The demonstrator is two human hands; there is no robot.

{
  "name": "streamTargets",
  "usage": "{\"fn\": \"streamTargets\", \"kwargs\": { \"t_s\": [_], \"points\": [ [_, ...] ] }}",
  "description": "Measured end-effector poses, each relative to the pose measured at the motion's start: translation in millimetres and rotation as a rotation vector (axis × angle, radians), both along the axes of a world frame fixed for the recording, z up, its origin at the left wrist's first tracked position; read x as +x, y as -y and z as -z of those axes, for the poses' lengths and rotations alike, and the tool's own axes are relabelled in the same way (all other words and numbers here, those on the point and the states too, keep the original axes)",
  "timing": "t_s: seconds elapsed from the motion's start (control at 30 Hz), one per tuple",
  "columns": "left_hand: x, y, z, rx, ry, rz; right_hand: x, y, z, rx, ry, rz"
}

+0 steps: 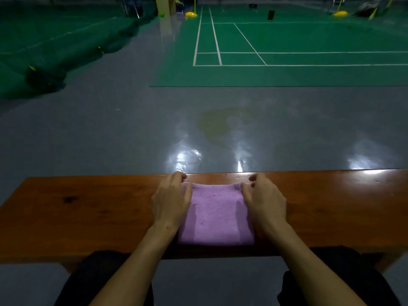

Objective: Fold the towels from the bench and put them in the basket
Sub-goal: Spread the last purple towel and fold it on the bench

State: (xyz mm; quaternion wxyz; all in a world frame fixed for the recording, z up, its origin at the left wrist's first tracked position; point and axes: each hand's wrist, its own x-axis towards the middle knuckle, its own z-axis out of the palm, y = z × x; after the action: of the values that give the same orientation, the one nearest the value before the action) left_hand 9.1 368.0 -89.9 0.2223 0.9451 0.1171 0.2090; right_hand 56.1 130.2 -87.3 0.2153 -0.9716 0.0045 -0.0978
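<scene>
A folded purple towel [215,214] lies on the wooden table [88,208]; left hand [171,200] at 9 o'clock and right hand [263,200] at 3 o'clock, fingers curled, pinching its far corners.

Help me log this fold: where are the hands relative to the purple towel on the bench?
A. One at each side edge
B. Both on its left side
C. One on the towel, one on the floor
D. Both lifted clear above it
A: the left hand lies at the towel's left edge, the right hand at its right edge, on the bench.
</scene>
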Motion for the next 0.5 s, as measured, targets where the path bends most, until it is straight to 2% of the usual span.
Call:
{"fn": "streamTargets", "kwargs": {
  "t_s": [0.07, 0.17, 0.27, 0.5],
  "points": [
    [-7.0, 6.8, 7.4, 0.067, 0.008, 0.164, -12.8, -11.0, 6.0, -0.01, 0.118, -0.203],
    [-12.7, 22.1, 36.4, 0.28, -0.119, 0.399, -32.8, -34.8, 37.9, -0.185, 0.072, -0.491],
    [-13.3, 24.7, 56.7, 0.437, -0.281, 0.401, -38.5, -39.5, 56.1, -0.294, -0.064, -0.536],
    [-19.6, 12.7, 53.9, 0.377, -0.428, 0.387, -27.2, -12.2, 51.6, -0.335, -0.201, -0.536]
  ]
}}
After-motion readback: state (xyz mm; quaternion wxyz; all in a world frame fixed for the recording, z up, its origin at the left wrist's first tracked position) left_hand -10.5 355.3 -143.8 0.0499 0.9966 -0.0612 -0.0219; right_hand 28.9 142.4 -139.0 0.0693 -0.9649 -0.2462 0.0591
